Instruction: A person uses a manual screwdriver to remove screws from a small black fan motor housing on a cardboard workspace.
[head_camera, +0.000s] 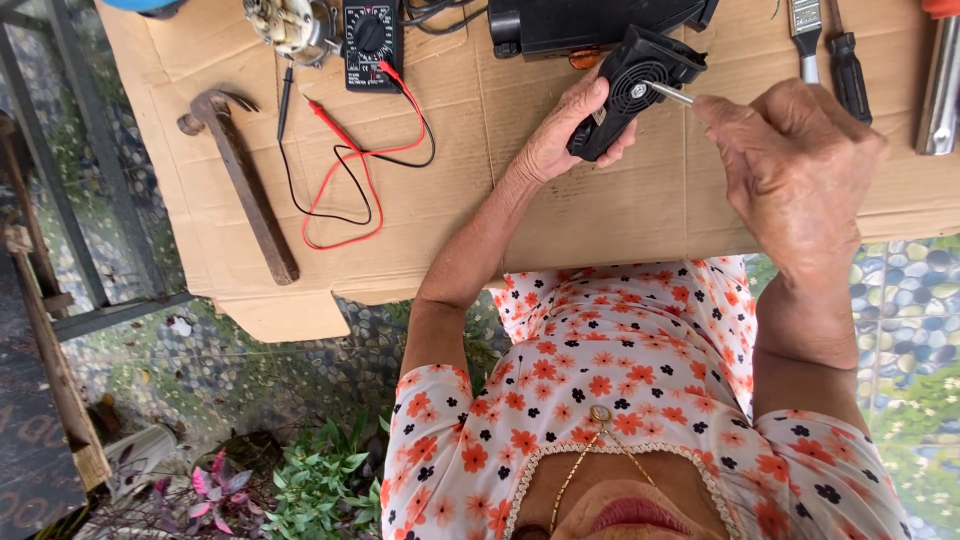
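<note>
My left hand (572, 132) grips a small black fan housing (636, 82) with a round grille, held up over the cardboard sheet (600, 215). My right hand (792, 170) is closed around a screwdriver; only its thin metal shaft (668, 93) shows. The tip touches the centre of the fan grille. The screwdriver's handle is hidden inside my fist.
On the cardboard lie a rusty hammer (240, 185), a black multimeter (371, 38) with red and black leads (350, 175), a pale motor part (290, 25), a black casing (590, 22), a black-handled screwdriver (850, 70), a flat tool (805, 35) and a metal tube (940, 95). Plants (310, 485) grow below.
</note>
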